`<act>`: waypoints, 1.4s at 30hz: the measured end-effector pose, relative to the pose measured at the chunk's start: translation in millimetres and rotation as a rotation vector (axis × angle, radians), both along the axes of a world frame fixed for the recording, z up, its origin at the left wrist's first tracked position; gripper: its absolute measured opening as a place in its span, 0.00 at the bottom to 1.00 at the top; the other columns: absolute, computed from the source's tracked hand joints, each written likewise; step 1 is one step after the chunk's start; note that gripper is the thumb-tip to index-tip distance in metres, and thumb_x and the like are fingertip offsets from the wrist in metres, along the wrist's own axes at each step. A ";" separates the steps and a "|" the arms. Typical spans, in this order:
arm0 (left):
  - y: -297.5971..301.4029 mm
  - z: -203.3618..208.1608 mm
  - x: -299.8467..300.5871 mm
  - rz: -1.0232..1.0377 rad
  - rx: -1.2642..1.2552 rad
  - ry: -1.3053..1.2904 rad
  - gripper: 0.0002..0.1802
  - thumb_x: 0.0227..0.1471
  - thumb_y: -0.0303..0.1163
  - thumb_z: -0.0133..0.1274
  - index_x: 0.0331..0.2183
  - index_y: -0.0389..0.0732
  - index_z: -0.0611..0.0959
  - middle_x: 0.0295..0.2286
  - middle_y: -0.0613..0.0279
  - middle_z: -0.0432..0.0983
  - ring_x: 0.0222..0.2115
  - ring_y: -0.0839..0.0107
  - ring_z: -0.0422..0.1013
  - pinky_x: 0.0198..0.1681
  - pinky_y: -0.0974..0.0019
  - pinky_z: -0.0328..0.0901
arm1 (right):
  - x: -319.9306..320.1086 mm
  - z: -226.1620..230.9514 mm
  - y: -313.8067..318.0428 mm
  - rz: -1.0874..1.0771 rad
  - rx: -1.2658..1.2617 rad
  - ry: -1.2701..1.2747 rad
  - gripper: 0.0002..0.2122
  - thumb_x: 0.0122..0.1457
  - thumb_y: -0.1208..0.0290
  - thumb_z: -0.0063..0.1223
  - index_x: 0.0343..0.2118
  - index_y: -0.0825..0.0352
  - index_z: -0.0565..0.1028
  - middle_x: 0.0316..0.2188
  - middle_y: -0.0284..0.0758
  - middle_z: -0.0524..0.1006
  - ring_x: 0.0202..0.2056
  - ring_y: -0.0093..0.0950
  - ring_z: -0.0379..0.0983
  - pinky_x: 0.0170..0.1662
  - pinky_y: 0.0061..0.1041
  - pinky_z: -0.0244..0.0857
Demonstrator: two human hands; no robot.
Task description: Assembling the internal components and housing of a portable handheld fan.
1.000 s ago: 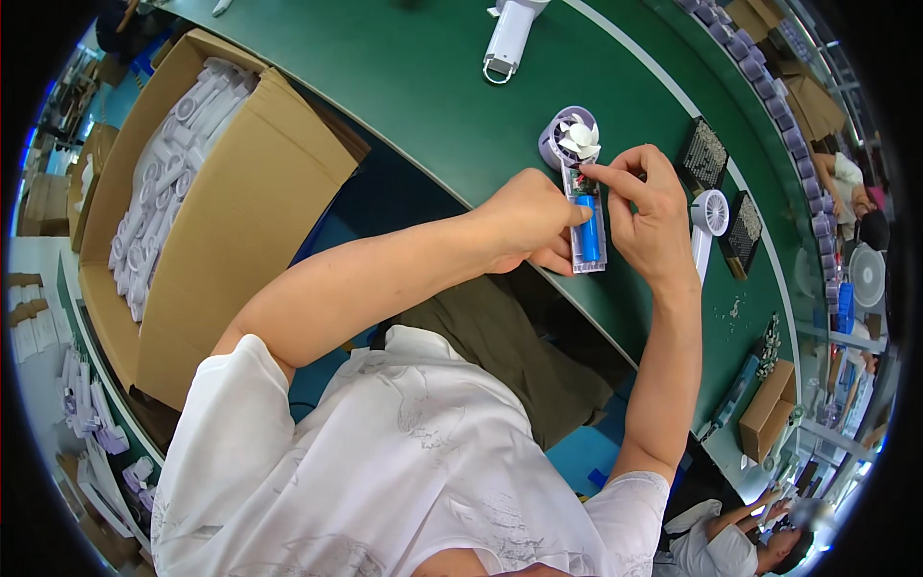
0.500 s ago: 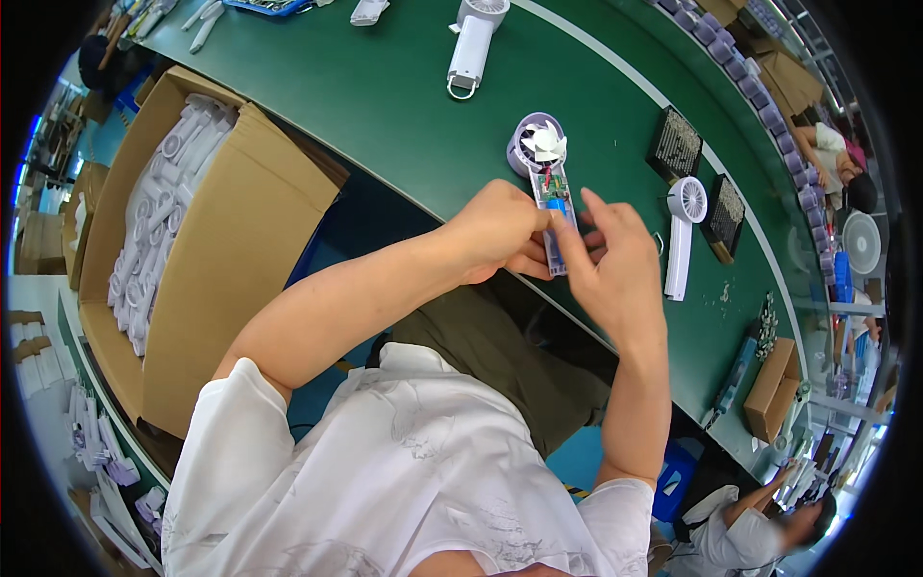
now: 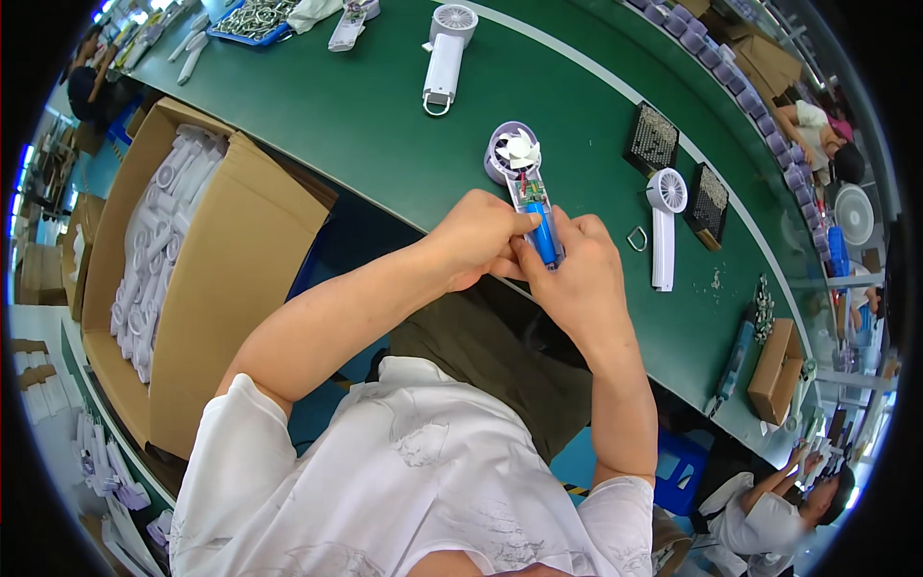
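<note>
An opened handheld fan (image 3: 495, 165) lies over the table's near edge between my hands. Its white blades (image 3: 519, 149), green circuit board (image 3: 531, 190) and blue cylindrical battery (image 3: 542, 238) are exposed. My left hand (image 3: 487, 238) grips the handle from the left, with its thumb on the battery's upper part. From the right, my right hand (image 3: 574, 267) closes round the handle's lower part, its thumb and fingers beside the battery. Some fingers are hidden beneath the handle. A D-shaped metal ring (image 3: 636, 238) rests to the right, near a closed white fan (image 3: 664, 226).
Another white fan (image 3: 447, 58) lies farther away. Two black trays of small parts (image 3: 652, 137) stand at right, with a screwdriver (image 3: 738, 354) and small carton (image 3: 772, 370) nearer. At left, a large cardboard box (image 3: 231, 298) holds white plastic parts. A blue tray (image 3: 252, 38) holds metal rings.
My right hand has closed in on the lower handle, its fingers no longer raised. More of the blue battery now shows inside the handle. The whole view has shifted slightly.
</note>
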State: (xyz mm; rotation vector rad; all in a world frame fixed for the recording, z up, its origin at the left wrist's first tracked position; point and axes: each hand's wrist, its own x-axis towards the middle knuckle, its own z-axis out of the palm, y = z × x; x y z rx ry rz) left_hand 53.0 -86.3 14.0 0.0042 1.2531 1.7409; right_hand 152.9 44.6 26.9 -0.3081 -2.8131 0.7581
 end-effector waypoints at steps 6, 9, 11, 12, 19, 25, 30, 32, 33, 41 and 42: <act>-2.8 -2.2 -0.9 -0.033 -0.011 0.007 0.16 0.65 0.29 0.52 0.42 0.20 0.78 0.36 0.43 0.81 0.34 0.58 0.82 0.39 0.55 0.80 | -1.4 -2.5 -1.9 -0.044 0.092 0.011 0.26 0.55 0.59 0.65 0.51 0.75 0.79 0.34 0.46 0.76 0.33 0.42 0.79 0.35 0.38 0.74; -10.7 5.5 -1.9 -0.036 -0.018 0.014 0.18 0.63 0.30 0.54 0.41 0.18 0.78 0.36 0.41 0.80 0.32 0.55 0.82 0.37 0.57 0.80 | -1.3 -5.3 -0.1 -0.045 0.103 0.038 0.25 0.55 0.60 0.65 0.50 0.74 0.80 0.33 0.44 0.76 0.32 0.41 0.79 0.34 0.38 0.74; -25.2 9.4 -7.7 -0.041 -0.015 0.004 0.20 0.59 0.30 0.56 0.41 0.16 0.77 0.35 0.38 0.81 0.30 0.52 0.83 0.34 0.58 0.81 | -2.5 -4.2 -1.5 -0.044 0.098 0.037 0.25 0.54 0.60 0.65 0.50 0.74 0.80 0.33 0.43 0.76 0.31 0.41 0.79 0.34 0.38 0.74; -34.9 12.0 -13.6 -0.074 -0.068 0.088 0.21 0.59 0.32 0.57 0.43 0.19 0.78 0.35 0.38 0.81 0.30 0.52 0.83 0.33 0.58 0.80 | -2.4 -3.6 -0.6 -0.043 0.098 0.035 0.24 0.54 0.61 0.65 0.49 0.74 0.80 0.33 0.43 0.76 0.31 0.40 0.79 0.34 0.38 0.74; -54.5 -0.9 -90.3 0.014 -0.164 0.883 0.29 0.49 0.22 0.66 0.54 0.30 0.77 0.42 0.49 0.80 0.41 0.64 0.80 0.34 0.68 0.78 | 3.1 1.1 9.5 -0.047 0.050 0.037 0.23 0.51 0.62 0.67 0.48 0.70 0.82 0.31 0.40 0.76 0.30 0.38 0.78 0.34 0.37 0.73; -34.2 -14.2 -114.0 -0.223 0.057 1.168 0.52 0.38 0.18 0.71 0.65 0.39 0.68 0.60 0.53 0.70 0.60 0.62 0.68 0.65 0.53 0.63 | 5.7 4.1 14.6 -0.030 0.033 0.015 0.23 0.49 0.62 0.68 0.48 0.69 0.82 0.30 0.40 0.76 0.30 0.38 0.77 0.34 0.36 0.73; -21.3 -17.2 -128.7 -0.424 0.218 1.084 0.54 0.37 0.18 0.72 0.66 0.40 0.67 0.57 0.54 0.74 0.57 0.65 0.71 0.64 0.59 0.63 | 0.0 3.7 17.8 -0.008 -0.007 -0.004 0.22 0.49 0.63 0.68 0.47 0.69 0.83 0.30 0.41 0.76 0.29 0.38 0.77 0.35 0.36 0.73; -13.9 -16.5 -130.7 -0.443 0.217 1.089 0.54 0.37 0.18 0.72 0.66 0.40 0.67 0.56 0.54 0.75 0.56 0.66 0.71 0.64 0.60 0.63 | 1.2 5.3 22.6 -0.015 -0.017 -0.006 0.22 0.49 0.64 0.68 0.47 0.69 0.83 0.30 0.41 0.76 0.28 0.38 0.77 0.35 0.35 0.72; -11.2 -16.5 -131.1 -0.458 0.208 1.096 0.54 0.36 0.18 0.72 0.66 0.40 0.67 0.55 0.55 0.77 0.55 0.67 0.72 0.64 0.60 0.63 | 1.7 6.1 24.6 -0.014 -0.031 -0.005 0.22 0.49 0.64 0.68 0.47 0.70 0.83 0.30 0.42 0.76 0.28 0.38 0.76 0.34 0.35 0.72; -13.5 -19.5 -134.6 -0.446 0.201 1.120 0.54 0.36 0.19 0.73 0.65 0.40 0.67 0.53 0.56 0.78 0.52 0.68 0.74 0.63 0.61 0.64 | -2.6 12.6 26.7 -0.010 -0.079 -0.051 0.23 0.47 0.66 0.70 0.48 0.69 0.83 0.29 0.41 0.76 0.27 0.37 0.75 0.34 0.34 0.71; -13.9 -19.6 -134.5 -0.448 0.191 1.136 0.54 0.36 0.19 0.73 0.65 0.40 0.67 0.52 0.56 0.79 0.52 0.68 0.74 0.62 0.62 0.65 | -2.5 12.2 26.4 -0.014 -0.081 -0.050 0.23 0.47 0.66 0.70 0.48 0.69 0.83 0.29 0.41 0.76 0.27 0.37 0.75 0.34 0.34 0.71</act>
